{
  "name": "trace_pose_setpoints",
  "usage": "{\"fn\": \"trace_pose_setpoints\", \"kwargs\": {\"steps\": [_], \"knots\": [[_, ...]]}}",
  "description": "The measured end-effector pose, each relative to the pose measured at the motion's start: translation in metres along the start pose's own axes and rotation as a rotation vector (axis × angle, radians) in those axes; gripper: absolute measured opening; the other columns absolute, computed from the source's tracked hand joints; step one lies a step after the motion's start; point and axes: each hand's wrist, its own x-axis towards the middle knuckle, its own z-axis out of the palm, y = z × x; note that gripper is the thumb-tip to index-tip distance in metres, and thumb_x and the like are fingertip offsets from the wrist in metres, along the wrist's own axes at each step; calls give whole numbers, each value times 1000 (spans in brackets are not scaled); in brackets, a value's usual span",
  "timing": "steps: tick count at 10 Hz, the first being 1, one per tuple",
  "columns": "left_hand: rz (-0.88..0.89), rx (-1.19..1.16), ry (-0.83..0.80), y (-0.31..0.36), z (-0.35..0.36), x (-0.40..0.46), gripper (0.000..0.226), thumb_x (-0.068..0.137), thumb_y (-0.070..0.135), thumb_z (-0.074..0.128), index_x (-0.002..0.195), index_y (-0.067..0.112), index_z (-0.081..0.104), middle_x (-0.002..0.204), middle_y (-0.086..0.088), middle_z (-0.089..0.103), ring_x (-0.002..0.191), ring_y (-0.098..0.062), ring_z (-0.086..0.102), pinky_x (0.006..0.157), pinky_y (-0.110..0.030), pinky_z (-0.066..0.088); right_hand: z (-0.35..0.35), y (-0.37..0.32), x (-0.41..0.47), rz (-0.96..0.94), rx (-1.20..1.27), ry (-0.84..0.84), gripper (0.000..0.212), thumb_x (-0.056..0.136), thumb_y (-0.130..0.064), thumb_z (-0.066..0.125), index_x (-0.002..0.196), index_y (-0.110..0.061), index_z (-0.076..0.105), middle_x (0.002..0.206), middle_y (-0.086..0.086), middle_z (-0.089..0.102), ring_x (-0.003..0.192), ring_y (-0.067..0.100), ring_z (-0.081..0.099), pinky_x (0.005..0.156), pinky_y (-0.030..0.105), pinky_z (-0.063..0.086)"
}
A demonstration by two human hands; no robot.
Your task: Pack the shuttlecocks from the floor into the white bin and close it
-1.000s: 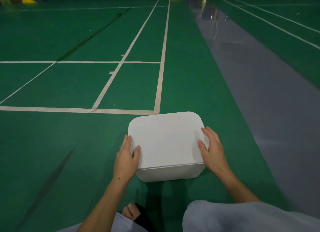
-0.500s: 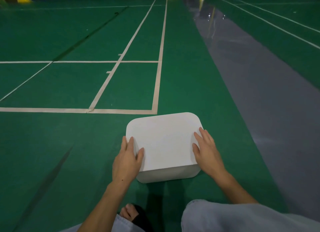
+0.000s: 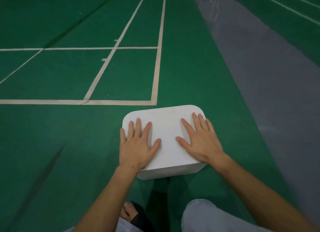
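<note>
While both palms lie flat on its lid (image 3: 166,127), the white bin (image 3: 170,172) stands on the green court floor (image 3: 190,67), just outside the corner where two white court lines (image 3: 154,100) meet. No shuttlecocks show anywhere on the floor, so they are presumably all inside already (the lid hides the contents). The lid covers the whole top, and the hands look placed to push it down evenly onto the rim, one at each end, so neither side tips up.

The left hand (image 3: 138,145) rests on the lid's left end with fingers straight and slightly fanned, the little finger hanging over the left edge and the heel of the palm at the near-left corner. The right hand (image 3: 201,141) mirrors it on the right end, fingers spread and reaching toward the far-right corner, thumb angled inward. Both forearms run straight down from the crouching person's knees (image 3: 204,212), wrists bent back, which suits pressing with body weight. Neither hand curls round anything.
</note>
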Motion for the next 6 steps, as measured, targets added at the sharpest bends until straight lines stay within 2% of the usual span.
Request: {"fn": "trace_pose_setpoints", "kwargs": {"steps": [2,3,4,5,6], "knots": [[-6,-14,21,1,1,0,81,94,79,15,166,40,16,178,-2,2,164,-28,-1,131,-56,1,-3,-2,-1,10,-2,9,86,93,-82,14,166,-35,15,175,13,4,162,31,-3,130,51,5],[-19,-30,37,3,-2,1,81,93,79,23,163,37,27,176,-3,14,163,-29,8,130,-57,5,-4,-3,0,6,-19,-8,87,94,-81,13,166,-33,16,174,15,6,162,33,-1,130,53,6],[-23,-122,93,3,-6,-4,70,92,74,40,146,32,52,164,2,39,155,-23,29,129,-56,13,-9,-9,-6,9,-57,-46,85,96,-79,11,166,-30,18,173,17,10,161,37,4,130,54,8],[-40,-273,84,-1,-19,-5,48,92,60,55,129,30,63,146,10,55,139,-17,47,125,-49,27,-26,-18,-10,-11,-96,-81,73,102,-66,18,161,-25,33,169,15,27,156,39,22,128,54,16],[-75,-430,116,8,-48,-14,34,96,51,58,122,30,66,128,15,62,116,-12,60,100,-37,51,-47,-25,-25,-77,-134,-95,56,106,-55,29,150,-25,47,161,9,42,146,35,38,123,52,26]]}}
